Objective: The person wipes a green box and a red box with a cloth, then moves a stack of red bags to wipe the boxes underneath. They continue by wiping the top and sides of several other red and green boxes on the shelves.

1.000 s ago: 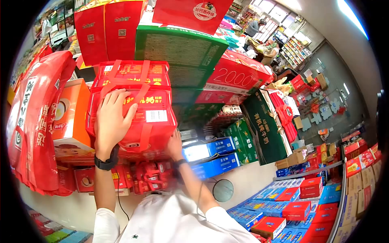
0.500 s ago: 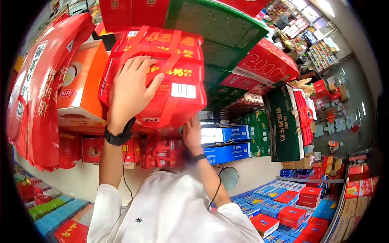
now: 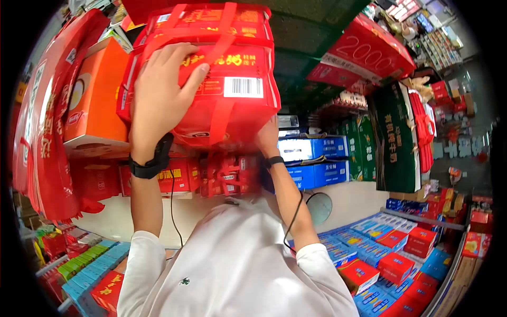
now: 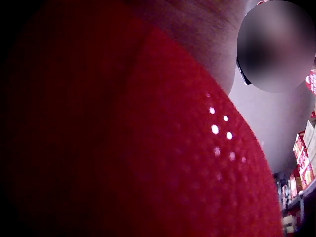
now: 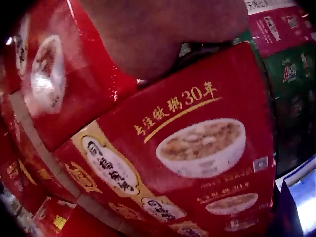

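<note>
A red porridge pack (image 3: 227, 113) with yellow lettering, a white barcode label and red ribbon straps fills the upper middle of the head view. My left hand (image 3: 161, 95) lies across its top, fingers extended and thumb apart. Its red surface (image 4: 197, 163) is close up in the left wrist view. At the pack's lower right side is my right hand (image 3: 269, 136), its fingers hidden behind the pack. In the right wrist view that hand (image 5: 153, 34) sits between a glossy red surface (image 5: 74, 84) and a red porridge box (image 5: 212, 113) with a bowl picture.
An orange box (image 3: 103, 95) and a large red bag (image 3: 50, 121) stand left of the pack. Blue boxes (image 3: 317, 177), a dark green milk carton (image 3: 391, 140) and a red box marked 2000 (image 3: 364, 50) are to the right. Low displays of boxes (image 3: 364, 248) lie behind the person.
The head view has shifted, so the scene sits higher and further right. The porridge pack appears larger. My left hand stays on its top, my right hand at its lower right side.
</note>
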`<state>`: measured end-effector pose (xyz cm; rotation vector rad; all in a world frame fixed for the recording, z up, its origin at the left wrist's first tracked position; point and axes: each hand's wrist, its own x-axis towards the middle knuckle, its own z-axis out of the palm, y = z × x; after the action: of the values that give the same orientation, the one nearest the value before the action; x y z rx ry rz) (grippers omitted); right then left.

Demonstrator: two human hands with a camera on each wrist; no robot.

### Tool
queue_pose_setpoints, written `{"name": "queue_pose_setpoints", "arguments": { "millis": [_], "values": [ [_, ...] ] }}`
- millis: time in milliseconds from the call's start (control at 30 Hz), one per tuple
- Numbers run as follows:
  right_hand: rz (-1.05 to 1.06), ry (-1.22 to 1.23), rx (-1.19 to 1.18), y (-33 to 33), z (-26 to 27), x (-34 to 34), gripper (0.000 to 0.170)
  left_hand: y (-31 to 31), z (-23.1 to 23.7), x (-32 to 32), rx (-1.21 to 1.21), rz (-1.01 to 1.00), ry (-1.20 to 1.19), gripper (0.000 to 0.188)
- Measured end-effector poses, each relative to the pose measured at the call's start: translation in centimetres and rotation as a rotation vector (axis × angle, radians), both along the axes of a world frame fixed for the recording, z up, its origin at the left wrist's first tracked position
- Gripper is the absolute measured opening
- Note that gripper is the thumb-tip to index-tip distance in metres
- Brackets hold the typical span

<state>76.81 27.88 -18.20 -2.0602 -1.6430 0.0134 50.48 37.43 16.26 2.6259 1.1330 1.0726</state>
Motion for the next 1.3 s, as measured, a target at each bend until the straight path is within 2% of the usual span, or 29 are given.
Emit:
{"name": "queue_pose_setpoints", "arguments": {
  "millis": [67,167,267,367,500,533,633,667,767,867,967,1000,1100,1167,1200,1233,1300],
  "values": [
    [-0.014,0.054,0.039,-3.0,1.9,-1.4,0.056,-0.2,0.1,0.2,-0.02,-0.002,0.011,0.036],
    [-0.056,0.061,0.049,-7.0,1.8,-3.3,0.056,-0.4,0.1,0.6,0.02,0.013,0.008,0.034],
    [-0.058,0.045,0.015,-8.2,2.5,-3.6,0.055,-0.6,0.3,0.9,0.018,0.021,0.024,0.034],
    [-0.068,0.034,0.02,-6.0,2.8,-2.8,0.053,-0.6,0.5,1.1,0.023,0.028,0.047,0.034],
    [-0.112,-0.096,-0.017,-1.3,1.8,-1.0,0.055,-0.6,0.7,1.1,0.019,0.027,0.042,0.033],
    [-0.099,-0.095,0.027,0.1,1.7,-0.3,0.058,-0.6,0.6,1.1,0.018,0.022,0.038,0.033],
    [-0.184,0.163,0.095,3.0,3.1,0.2,0.058,-0.6,0.5,0.7,-0.002,0.002,0.021,0.035],
    [-0.171,0.049,0.127,4.5,1.7,1.0,0.058,-0.6,0.5,0.6,-0.008,-0.001,0.019,0.035],
    [-0.16,-0.033,0.139,5.3,0.3,1.5,0.058,-0.7,1.0,0.4,-0.059,-0.005,0.038,0.036],
    [-0.135,0.015,0.193,2.8,-0.2,1.6,0.057,-0.6,1.2,0.4,-0.064,-0.007,0.06,0.037],
    [-0.245,0.37,0.111,-1.6,0.7,0.5,0.058,-0.5,0.8,0.7,-0.015,-0.008,0.055,0.035],
    [-0.278,0.47,0.2,-2.9,-0.5,0.5,0.053,-0.5,0.7,0.8,0.004,-0.005,0.05,0.035],
    [-0.474,0.829,0.085,-6.5,-2.0,-0.1,0.047,-0.7,0.7,1.0,0.004,0.023,0.052,0.034],
    [-0.493,0.93,0.188,-7.4,-2.6,-0.5,0.049,-0.7,0.7,1.1,-0.005,0.024,0.058,0.034],
    [-0.512,0.895,0.151,-6.9,-4.4,0.1,0.053,-0.7,0.7,1.1,-0.012,0.022,0.067,0.033],
    [-0.503,0.941,0.139,-6.4,-4.1,0.3,0.053,-0.7,0.6,1.1,-0.013,0.023,0.08,0.033],
    [-0.494,0.827,0.0,-4.6,-3.4,1.2,0.054,-0.6,0.5,1.1,-0.007,0.026,0.099,0.033]
  ]
}}
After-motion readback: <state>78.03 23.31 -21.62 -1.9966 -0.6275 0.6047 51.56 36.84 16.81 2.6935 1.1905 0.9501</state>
